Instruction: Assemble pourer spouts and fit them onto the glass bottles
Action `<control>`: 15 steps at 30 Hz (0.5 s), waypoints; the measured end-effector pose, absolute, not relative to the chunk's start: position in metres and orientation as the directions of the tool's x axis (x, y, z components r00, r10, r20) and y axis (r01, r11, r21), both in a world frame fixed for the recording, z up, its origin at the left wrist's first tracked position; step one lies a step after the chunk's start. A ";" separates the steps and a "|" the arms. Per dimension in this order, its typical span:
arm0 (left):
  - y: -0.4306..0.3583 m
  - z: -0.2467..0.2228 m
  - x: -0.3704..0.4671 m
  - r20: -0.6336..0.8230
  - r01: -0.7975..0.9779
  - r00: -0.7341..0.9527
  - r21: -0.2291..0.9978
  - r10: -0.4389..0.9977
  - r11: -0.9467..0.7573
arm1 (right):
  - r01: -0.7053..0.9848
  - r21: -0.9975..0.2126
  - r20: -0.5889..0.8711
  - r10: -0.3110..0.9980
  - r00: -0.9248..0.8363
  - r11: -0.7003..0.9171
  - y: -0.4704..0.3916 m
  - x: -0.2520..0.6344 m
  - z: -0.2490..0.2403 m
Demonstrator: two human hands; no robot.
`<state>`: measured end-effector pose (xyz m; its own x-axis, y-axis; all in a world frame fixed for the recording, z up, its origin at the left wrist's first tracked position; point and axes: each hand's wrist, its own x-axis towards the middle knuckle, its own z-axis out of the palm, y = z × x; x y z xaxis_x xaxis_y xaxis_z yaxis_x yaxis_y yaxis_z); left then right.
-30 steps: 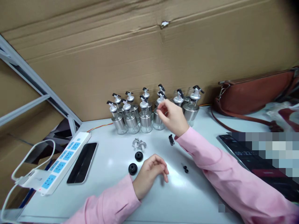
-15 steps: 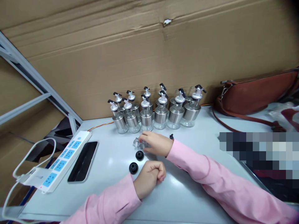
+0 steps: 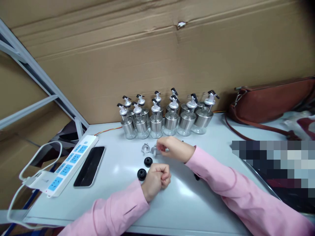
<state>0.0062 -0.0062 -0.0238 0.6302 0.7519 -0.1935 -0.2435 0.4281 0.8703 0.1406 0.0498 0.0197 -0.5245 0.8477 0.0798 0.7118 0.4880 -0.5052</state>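
Observation:
My right hand [image 3: 175, 149] reaches over the table with its fingers curled in a pinch at a small silver-grey pourer top [image 3: 154, 150]. A second silver-grey pourer top [image 3: 145, 148] lies just left of it. Nearer to me, my left hand [image 3: 157, 179] rests as a closed fist, and whatever may be inside is hidden. Beside that fist are two round black stoppers, a farther stopper [image 3: 148, 161] and a nearer stopper [image 3: 141, 174]. Another small black piece [image 3: 197, 177] shows partly from under my right sleeve.
Several glass bottles [image 3: 156, 126] with steel bands and lever pourers stand in rows by the cardboard wall [image 3: 147, 65]. On the left lie a power strip [image 3: 71, 167] and a phone [image 3: 90, 166]. A brown bag [image 3: 268, 101] sits at the right, behind a blurred-out patch.
My right hand has drawn back to the right, its fingers more curled, uncovering the two pourer tops. My left fist stays near the stoppers. The view has shifted slightly.

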 end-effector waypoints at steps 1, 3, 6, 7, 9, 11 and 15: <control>-0.007 -0.024 0.006 -0.196 -0.242 0.634 0.869 0.748 0.432 | 0.724 -0.503 0.084 0.860 -0.503 0.472 0.048 0.143 0.020; -0.008 -0.023 0.006 -0.199 -0.236 0.643 0.867 0.740 0.438 | 0.747 -0.499 0.090 0.884 -0.459 0.439 0.047 0.146 0.018; -0.008 -0.022 0.005 -0.200 -0.228 0.652 0.868 0.731 0.440 | 0.778 -0.487 0.099 0.910 -0.402 0.397 0.047 0.146 0.013; -0.008 -0.022 0.005 -0.199 -0.226 0.655 0.869 0.729 0.440 | 0.787 -0.480 0.103 0.916 -0.388 0.388 0.047 0.146 0.012; -0.008 -0.021 0.004 -0.198 -0.223 0.657 0.870 0.728 0.439 | 0.802 -0.466 0.111 0.923 -0.368 0.375 0.049 0.146 0.010; -0.007 -0.021 0.004 -0.195 -0.230 0.651 0.870 0.733 0.436 | 0.809 -0.459 0.111 0.927 -0.359 0.369 0.049 0.148 0.009; -0.007 -0.022 0.004 -0.187 -0.266 0.627 0.861 0.756 0.434 | 0.802 -0.479 0.084 0.929 -0.362 0.356 0.040 0.157 0.009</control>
<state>0.0042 -0.0069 -0.0221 0.6273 0.7560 -0.1869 -0.2663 0.4337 0.8608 0.1571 0.0403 0.0095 -0.3616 0.9285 0.0840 0.8025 0.3558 -0.4790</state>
